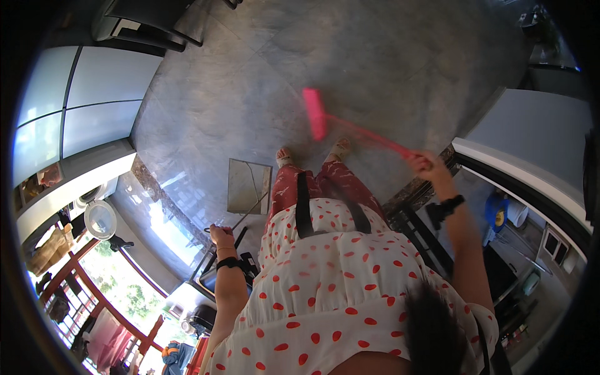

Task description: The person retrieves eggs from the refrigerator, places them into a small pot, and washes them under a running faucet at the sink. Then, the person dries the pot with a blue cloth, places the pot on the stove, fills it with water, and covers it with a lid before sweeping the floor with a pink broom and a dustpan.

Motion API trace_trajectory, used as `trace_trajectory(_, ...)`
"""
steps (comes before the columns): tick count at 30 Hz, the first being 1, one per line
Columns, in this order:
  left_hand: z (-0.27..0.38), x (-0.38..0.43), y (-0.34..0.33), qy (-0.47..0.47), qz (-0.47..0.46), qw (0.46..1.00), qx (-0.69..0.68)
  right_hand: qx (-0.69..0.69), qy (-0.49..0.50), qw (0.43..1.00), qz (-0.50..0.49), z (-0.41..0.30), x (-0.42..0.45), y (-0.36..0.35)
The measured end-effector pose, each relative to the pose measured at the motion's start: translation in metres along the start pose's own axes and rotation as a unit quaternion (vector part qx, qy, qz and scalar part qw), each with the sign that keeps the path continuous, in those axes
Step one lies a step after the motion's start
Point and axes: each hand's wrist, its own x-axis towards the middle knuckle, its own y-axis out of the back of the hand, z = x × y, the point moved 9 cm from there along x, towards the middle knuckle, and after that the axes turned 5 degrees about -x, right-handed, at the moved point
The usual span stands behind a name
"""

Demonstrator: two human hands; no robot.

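My right hand [424,165] grips the red handle of a broom, off to the right of my legs. The broom's pink head [314,114] is blurred and lies over the grey floor in front of my feet. On the left, my left hand [221,234] is closed around the thin metal handle of a dustpan. The dustpan's flat metal pan [243,185] is at the floor beside my left foot. Whether the bristles touch the floor cannot be told.
White-fronted cabinets [105,103] stand at the left, with a black chair [145,23] at the upper left. A dark stone threshold [164,199] crosses the floor at the left. The white frame of a doorway [520,197] is at the right, with a blue object [496,213] beyond it.
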Motion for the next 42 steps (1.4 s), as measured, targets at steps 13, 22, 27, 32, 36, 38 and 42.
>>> trace_trajectory(13, -0.072, -0.012, 0.017, 0.110, 0.002, 0.989, -0.095, -0.322, 0.181, 0.908, 0.200, -0.066, -0.026, -0.016)
trace_trajectory(22, -0.087, 0.002, -0.023, 0.158, -0.001, 0.986, -0.047, -0.220, -0.062, 0.965, -0.126, 0.042, 0.030, -0.161)
trace_trajectory(27, -0.058, -0.011, -0.068, 0.151, 0.010, 0.986, -0.073, -0.189, -0.162, 0.964, -0.094, 0.072, 0.140, -0.250)
trace_trajectory(32, -0.035, -0.004, -0.078, 0.145, 0.011, 0.986, -0.082, -0.050, -0.140, 0.981, -0.127, 0.001, 0.143, -0.226)
trace_trajectory(36, -0.024, -0.005, -0.086, 0.122, 0.040, 0.988, -0.090, -0.142, 0.083, 0.986, 0.017, -0.094, 0.059, -0.154)
trace_trajectory(38, -0.031, -0.003, -0.100, 0.132, 0.031, 0.984, -0.112, -0.079, 0.106, 0.990, 0.053, -0.130, 0.010, -0.138)
trace_trajectory(42, -0.025, 0.009, -0.140, 0.127, 0.009, 0.982, -0.136, -0.083, 0.205, 0.967, 0.131, -0.193, 0.001, -0.132)
